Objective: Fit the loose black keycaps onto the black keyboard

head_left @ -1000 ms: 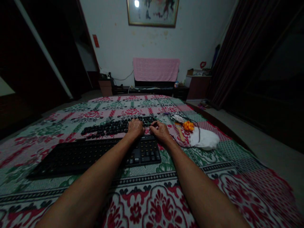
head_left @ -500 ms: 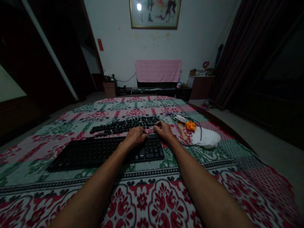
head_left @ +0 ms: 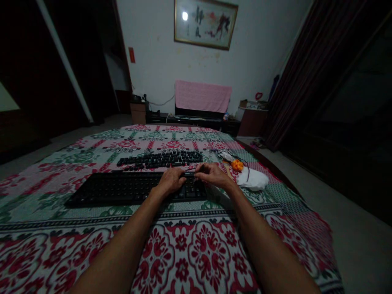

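A black keyboard (head_left: 113,190) lies across the patterned cloth. Most of its main section shows bare key sockets, and a few caps sit at its lower right. My left hand (head_left: 172,179) bends over the far edge of this keyboard, thumb on top, fingers curled and partly hidden. Above the number pad, my right hand (head_left: 212,174) has thumb and forefinger drawn together in a pinch; anything between them is too small and dark to name. Behind the keyboard, loose black keycaps (head_left: 162,159) lie in rows.
To the right are an orange ball-like bundle (head_left: 237,165), a white cloth or bag (head_left: 253,179), a smaller white wad (head_left: 227,156) and a dark cable. The patterned cloth (head_left: 180,241) covers the table. A pink towel (head_left: 203,96) hangs over a screen by the wall.
The camera view has tilted and shifted. My right hand has drawn back from behind the keyboard's far edge to above the number pad. My left hand stays at the far edge.
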